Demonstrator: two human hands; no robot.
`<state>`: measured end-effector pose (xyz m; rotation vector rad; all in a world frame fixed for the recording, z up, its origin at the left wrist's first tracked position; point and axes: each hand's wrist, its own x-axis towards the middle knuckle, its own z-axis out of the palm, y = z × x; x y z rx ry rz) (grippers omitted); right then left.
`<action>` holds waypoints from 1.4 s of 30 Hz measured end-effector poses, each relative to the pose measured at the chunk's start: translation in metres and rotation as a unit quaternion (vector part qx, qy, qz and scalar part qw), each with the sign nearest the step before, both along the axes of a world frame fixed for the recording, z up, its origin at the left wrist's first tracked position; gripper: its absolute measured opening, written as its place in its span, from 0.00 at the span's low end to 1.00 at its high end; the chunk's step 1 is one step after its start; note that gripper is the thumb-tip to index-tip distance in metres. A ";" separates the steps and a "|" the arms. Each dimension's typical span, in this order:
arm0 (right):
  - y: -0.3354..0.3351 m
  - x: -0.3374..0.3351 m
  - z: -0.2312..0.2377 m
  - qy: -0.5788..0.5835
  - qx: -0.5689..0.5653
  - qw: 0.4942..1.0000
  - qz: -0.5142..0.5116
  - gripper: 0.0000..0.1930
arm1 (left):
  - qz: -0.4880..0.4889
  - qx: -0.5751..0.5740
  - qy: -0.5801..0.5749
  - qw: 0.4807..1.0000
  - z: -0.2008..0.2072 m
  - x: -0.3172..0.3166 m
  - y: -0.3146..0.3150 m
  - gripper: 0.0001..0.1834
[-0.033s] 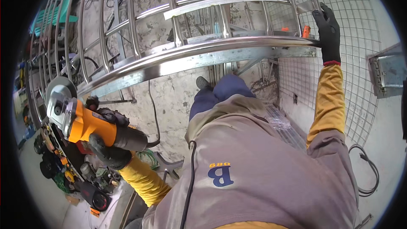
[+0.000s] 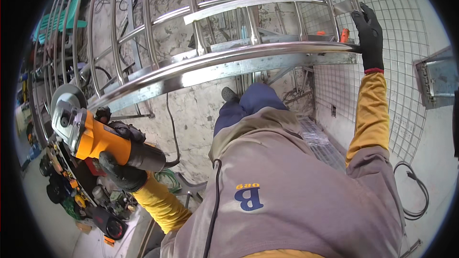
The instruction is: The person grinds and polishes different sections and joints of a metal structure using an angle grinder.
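My left hand (image 2: 123, 169), in a dark work glove, is closed around an orange and black angle grinder (image 2: 109, 142). The grinder's disc (image 2: 69, 98) is beside the left end of a shiny metal railing (image 2: 191, 69), and whether they touch I cannot tell. Many upright tubes run from the railing's near rail. At its far right corner, my right hand (image 2: 371, 36), also gloved, is closed on the railing's end. A flat pale metal strip (image 2: 246, 3) lies across the tubes.
A black cord (image 2: 172, 129) hangs down from the railing beside the grinder. Tools and machine parts (image 2: 103, 198) crowd the lower left. A turquoise plastic stool (image 2: 60, 21) stands at upper left. Wire mesh (image 2: 404, 81) leans on the right, with a coiled cable (image 2: 416, 188) below it.
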<state>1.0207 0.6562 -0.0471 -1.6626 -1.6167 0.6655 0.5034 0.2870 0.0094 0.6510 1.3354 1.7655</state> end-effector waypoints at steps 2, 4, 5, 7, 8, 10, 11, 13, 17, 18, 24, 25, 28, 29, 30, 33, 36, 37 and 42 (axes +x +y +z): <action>0.004 0.011 -0.005 0.029 0.022 0.999 -0.001 0.31 | -0.025 -0.016 0.033 0.999 0.006 -0.002 0.023 0.48; 0.005 0.017 -0.008 0.019 0.021 1.000 0.008 0.31 | -0.083 -0.028 0.023 0.996 0.009 -0.020 0.045 0.52; 0.007 0.017 -0.012 0.007 0.001 1.000 0.011 0.30 | -0.121 -0.047 0.029 0.991 0.010 -0.028 0.053 0.54; 0.003 0.008 -0.005 0.013 0.013 1.000 0.006 0.30 | -0.175 -0.074 0.050 0.980 0.024 -0.036 0.063 0.59; 0.003 0.004 -0.003 0.010 0.016 1.000 0.010 0.29 | -0.185 -0.072 0.049 0.979 0.027 -0.041 0.074 0.59; 0.002 0.007 -0.002 -0.006 -0.014 1.000 -0.018 0.29 | -0.263 -0.121 0.091 0.953 0.032 -0.049 0.100 0.62; -0.002 0.002 -0.001 -0.001 -0.017 1.000 -0.015 0.28 | -0.348 -0.158 0.060 0.922 0.036 -0.070 0.115 0.62; -0.007 0.000 0.003 -0.086 -0.009 0.996 -0.013 0.28 | -0.344 -0.176 0.150 0.910 0.038 -0.082 0.128 0.57; -0.014 -0.012 0.010 0.074 -0.027 0.997 0.000 0.26 | -0.334 -0.192 0.480 0.788 0.047 -0.084 0.165 0.41; -0.016 -0.013 0.012 0.078 -0.037 0.996 -0.003 0.26 | -0.333 -0.184 0.586 0.715 0.050 -0.075 0.179 0.35; -0.027 -0.013 0.014 0.195 -0.025 0.980 0.001 0.26 | -0.561 -0.287 0.372 0.682 0.040 0.001 0.294 0.35; -0.027 -0.013 0.014 0.198 -0.022 0.980 0.007 0.28 | -0.584 -0.292 0.371 0.660 0.034 0.014 0.307 0.40; -0.022 -0.026 0.015 0.181 0.001 0.983 -0.038 0.23 | -0.647 -0.379 0.189 0.634 0.000 0.056 0.336 0.55; -0.023 -0.022 0.012 0.177 -0.005 0.983 -0.047 0.23 | -0.642 -0.415 0.178 0.620 -0.005 0.080 0.347 0.64; -0.024 -0.015 0.010 0.145 0.019 0.989 -0.025 0.23 | -0.680 -0.445 0.079 0.577 -0.013 0.091 0.359 0.63; -0.028 -0.007 0.006 0.084 0.066 0.994 0.018 0.23 | -0.737 -0.374 0.133 0.547 -0.014 0.119 0.367 0.36; -0.030 -0.009 0.006 0.122 0.046 0.991 0.004 0.25 | -0.737 -0.460 0.034 0.495 -0.023 0.128 0.373 0.35; -0.030 -0.011 0.006 0.133 0.041 0.990 0.000 0.25 | -0.731 -0.490 0.046 0.473 -0.024 0.130 0.375 0.33; -0.029 -0.019 0.009 0.183 0.026 0.983 -0.017 0.28 | -0.749 -0.461 0.087 0.467 -0.037 0.137 0.380 0.33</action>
